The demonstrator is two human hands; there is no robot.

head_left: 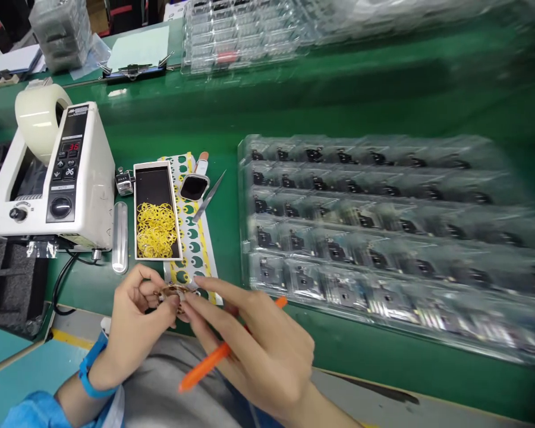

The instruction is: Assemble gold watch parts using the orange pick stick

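Observation:
My left hand (138, 318) pinches a small brownish metal part (173, 294) near the table's front edge. Fingertips of my right hand (258, 339) touch the same part from the other side. An orange stick-like tool (207, 367) lies across my right hand, held between its fingers. Just beyond the hands stands a white-rimmed box (158, 260) with a pile of yellow rings (156, 229). A strip sheet with yellow edging and cutouts (207, 255) lies beside it, partly under a smartwatch (194, 187) and pointed tweezers (210, 196).
At the left stands a white tape dispenser (89, 172) with a cable. A large clear tray (245, 238) of black parts covers the right side. Black foam trays (15, 279) sit far left. Clipboards (136, 70) and more clear trays (245, 35) line the back.

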